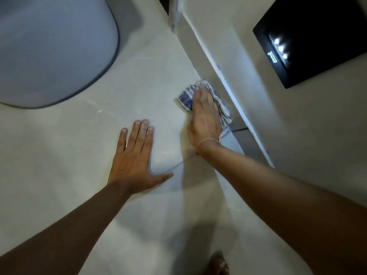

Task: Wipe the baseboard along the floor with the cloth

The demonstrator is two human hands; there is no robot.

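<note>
A blue-and-white striped cloth (185,95) lies bunched against the foot of the wall, where a pale baseboard (206,56) runs diagonally from the upper middle to the lower right. My right hand (205,114) lies flat on the cloth and presses it at the baseboard's base, with a thin string band around the wrist. My left hand (135,155) rests palm-down on the pale tiled floor (69,155), fingers spread, holding nothing, a hand's width to the left of the right hand.
A large grey mattress or cushion with a rounded corner (55,48) fills the upper left. A black glossy panel (317,36) that reflects lights hangs on the wall at the upper right. A bare foot (218,262) shows at the bottom edge.
</note>
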